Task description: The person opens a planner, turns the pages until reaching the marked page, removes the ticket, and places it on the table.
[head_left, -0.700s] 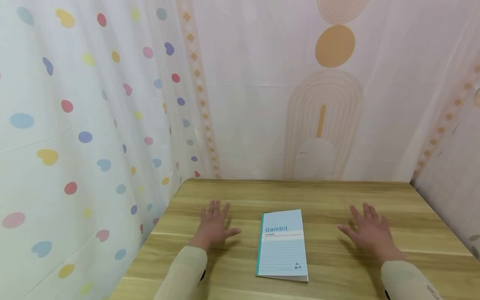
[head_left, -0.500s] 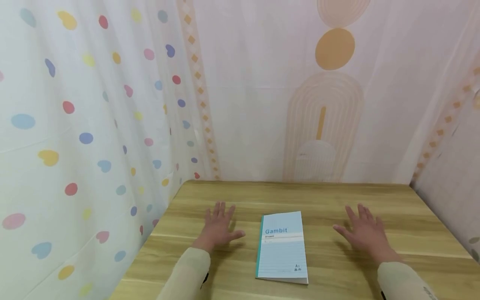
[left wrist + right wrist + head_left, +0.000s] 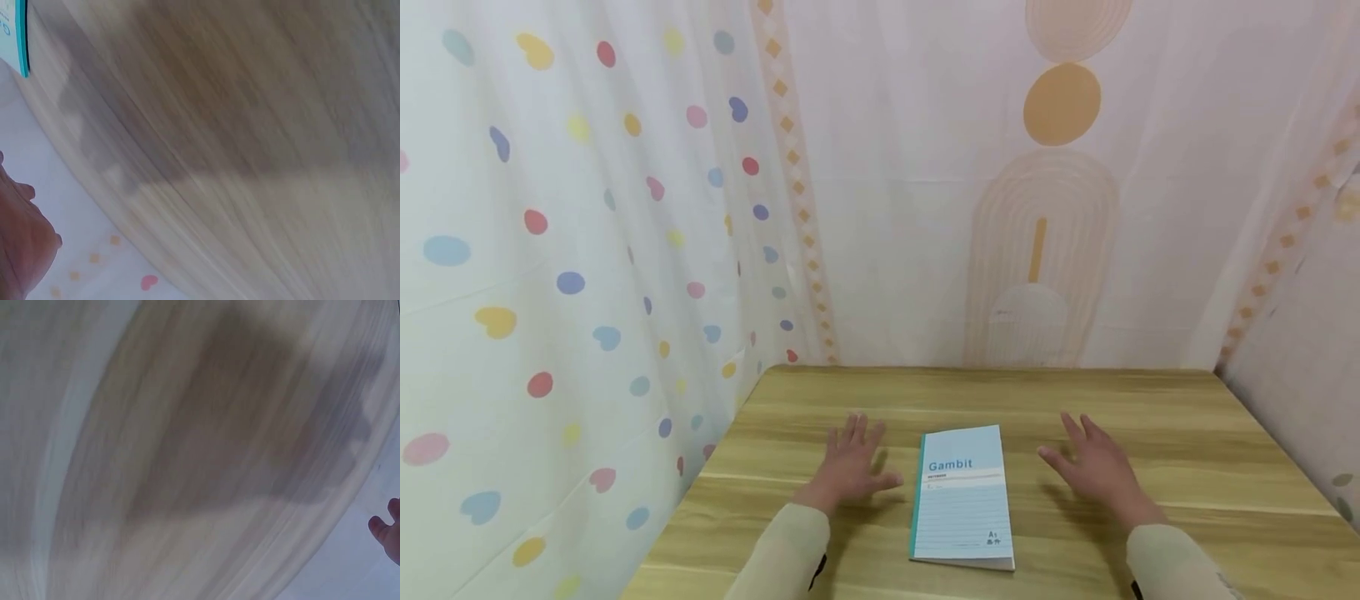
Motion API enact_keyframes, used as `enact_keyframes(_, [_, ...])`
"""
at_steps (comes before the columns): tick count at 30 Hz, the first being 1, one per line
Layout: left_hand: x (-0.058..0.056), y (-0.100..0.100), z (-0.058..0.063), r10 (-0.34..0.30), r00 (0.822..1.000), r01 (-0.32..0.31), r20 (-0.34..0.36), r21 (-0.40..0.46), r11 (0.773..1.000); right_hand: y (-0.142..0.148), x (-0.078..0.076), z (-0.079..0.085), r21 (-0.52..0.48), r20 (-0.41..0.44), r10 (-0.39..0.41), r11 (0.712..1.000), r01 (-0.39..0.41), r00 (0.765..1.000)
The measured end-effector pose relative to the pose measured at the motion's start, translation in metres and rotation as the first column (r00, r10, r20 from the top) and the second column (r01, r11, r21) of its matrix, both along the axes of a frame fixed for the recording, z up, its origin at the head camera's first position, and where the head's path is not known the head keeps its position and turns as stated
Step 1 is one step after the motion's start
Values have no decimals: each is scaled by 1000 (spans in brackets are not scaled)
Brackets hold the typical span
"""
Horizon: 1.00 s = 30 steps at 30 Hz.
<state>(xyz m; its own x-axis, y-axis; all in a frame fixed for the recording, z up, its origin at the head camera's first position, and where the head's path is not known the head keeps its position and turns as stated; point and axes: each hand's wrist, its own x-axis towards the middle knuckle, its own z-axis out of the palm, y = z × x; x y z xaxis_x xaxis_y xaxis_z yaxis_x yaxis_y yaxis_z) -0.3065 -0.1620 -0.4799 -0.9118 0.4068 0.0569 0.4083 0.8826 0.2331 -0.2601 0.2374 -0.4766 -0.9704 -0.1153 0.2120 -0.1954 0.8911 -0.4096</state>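
Observation:
A light blue notebook (image 3: 962, 500) with a teal spine and the word "Gambit" on its cover lies flat between the two hands. My left hand (image 3: 848, 467) is just left of it, fingers spread and thumb pointing at the spine. To the right, a wider gap away, my right hand (image 3: 1097, 467) has its fingers extended and thumb toward the notebook. Neither hand touches it, and both cast shadows on the wood. In the left wrist view a corner of the notebook (image 3: 14, 37) shows at the top left, with part of the left hand (image 3: 25, 237) below it.
The wood-grain table (image 3: 1187, 433) spreads around the notebook. A curtain with coloured dots (image 3: 587, 250) hangs along the left side, and a pale curtain with an arch pattern (image 3: 895, 250) hangs behind the table's far edge.
Both hands have moved inward toward the notebook, the left hand to the right and the right hand to the left. The notebook stays in place on the table.

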Motion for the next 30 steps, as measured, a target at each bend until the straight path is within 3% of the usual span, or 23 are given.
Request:
enact_keyframes(18, [15,19,-10,-103,977,95,187,52,994,-39,8,-11,-217,86,41,976,-21,995])
enact_keyframes(30, [26,26,-14,-122,959,95,256,117,989,-56,8,-16,-327,126,39,945,5,991])
